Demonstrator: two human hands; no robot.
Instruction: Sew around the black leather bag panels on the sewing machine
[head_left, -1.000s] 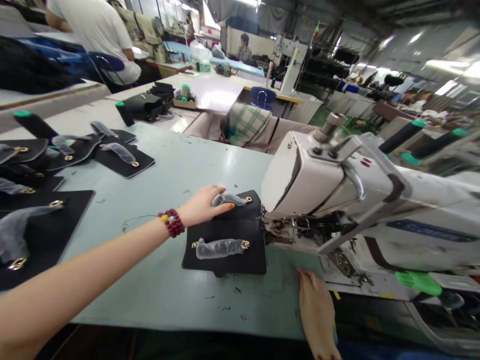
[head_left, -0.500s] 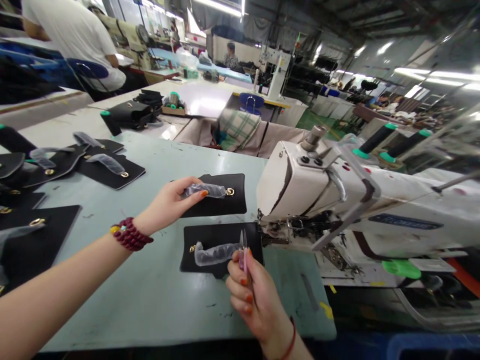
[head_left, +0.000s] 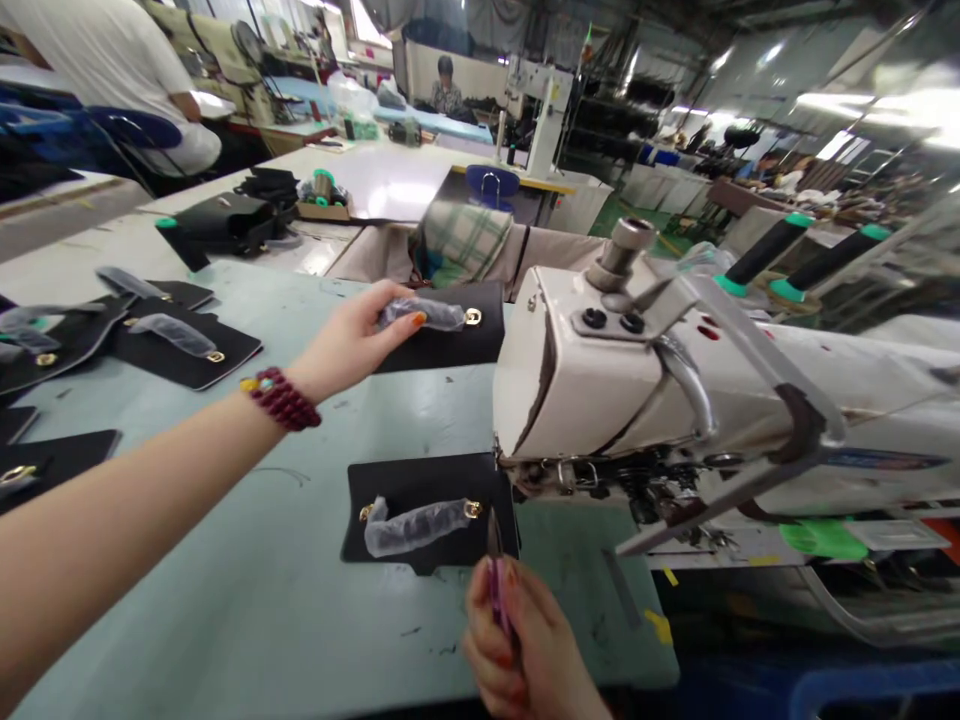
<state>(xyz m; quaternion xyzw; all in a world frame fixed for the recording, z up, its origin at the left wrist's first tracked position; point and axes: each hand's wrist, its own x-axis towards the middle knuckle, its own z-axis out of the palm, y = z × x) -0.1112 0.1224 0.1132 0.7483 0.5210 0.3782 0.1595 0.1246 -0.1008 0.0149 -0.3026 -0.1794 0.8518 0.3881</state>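
The left hand (head_left: 360, 335) is closed, and its fingers curl over a plastic-wrapped strap (head_left: 420, 314) on a black bag panel (head_left: 442, 350). The panel is in the hand's grip, just ahead of the fingers, and I cannot tell if it is fully lifted from the table. A gold-coloured ring (head_left: 472, 316) sits at the strap end, just past the fingertips. A bracelet of dark red beads (head_left: 281, 398) is around the left wrist.

The right hand (head_left: 517, 640) is also closed, and it grips pink thread snips (head_left: 496, 590) with the blades pointing upward. Just ahead of these blades lies a second black bag panel (head_left: 420, 480), flat on the table, with its own wrapped strap (head_left: 409, 527). The 2 panels now lie apart, and a strip of pale green table (head_left: 247, 620) shows between them.

To the right of both hands stands the white head of a sewing machine (head_left: 592, 370), and its needle area is just beside the corner of the lower panel. Further left of the left hand, more black bag panels (head_left: 187, 350) lie in a loose row. Far ahead of the hands, a person (head_left: 448, 98) sits at another bench.
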